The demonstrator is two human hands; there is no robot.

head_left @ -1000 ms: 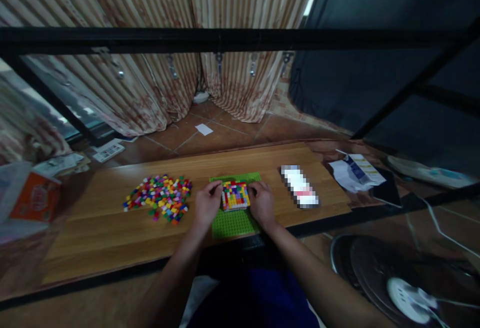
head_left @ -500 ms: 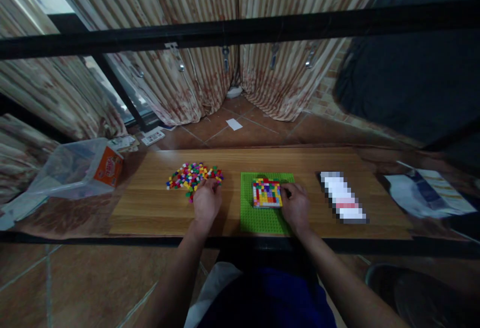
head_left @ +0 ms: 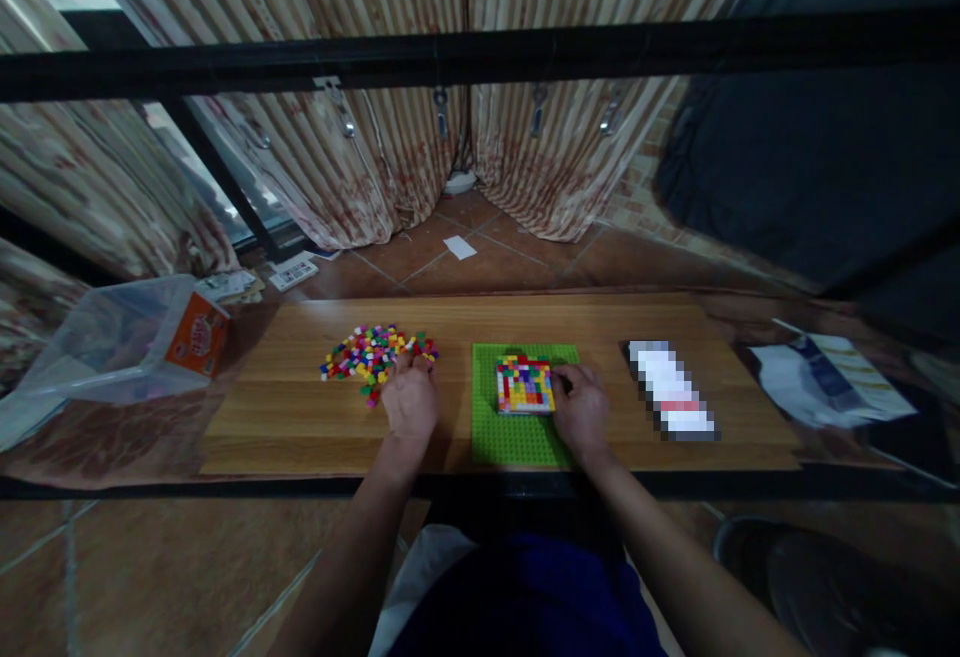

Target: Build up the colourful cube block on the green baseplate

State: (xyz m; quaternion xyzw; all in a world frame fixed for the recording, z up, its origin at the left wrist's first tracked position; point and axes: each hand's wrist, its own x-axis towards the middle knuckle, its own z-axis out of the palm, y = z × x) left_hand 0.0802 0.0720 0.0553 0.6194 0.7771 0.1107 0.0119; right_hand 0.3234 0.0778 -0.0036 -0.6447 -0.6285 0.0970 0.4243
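— Where are your hands just now?

— My left hand (head_left: pixel 409 402) lies knuckles-up on the long wooden tabletop (head_left: pixel 285 417), with its fingertips curled into the near edge of the heap of small loose plastic bricks in many colours (head_left: pixel 371 349). My right hand (head_left: pixel 581 412) sits on the bright green studded baseplate (head_left: pixel 517 437). Its fingers are bent against the right side of the square block of multicoloured bricks (head_left: pixel 525 384), which stands on the plate's far half.

— Has either got hold of anything?

— I cannot tell. The left fingers are folded under and hidden by the back of the hand. The right fingers are half closed and touch the block's edge, but I cannot see whether they pinch it or only rest there.

— What else is about?

— A blurred white oblong (head_left: pixel 671 402) lies on the wood just right of my right hand. Off the table's left end is a clear plastic bag (head_left: pixel 97 337) with an orange carton (head_left: pixel 196 337) in it. White and blue papers (head_left: pixel 825 377) lie past the right end.
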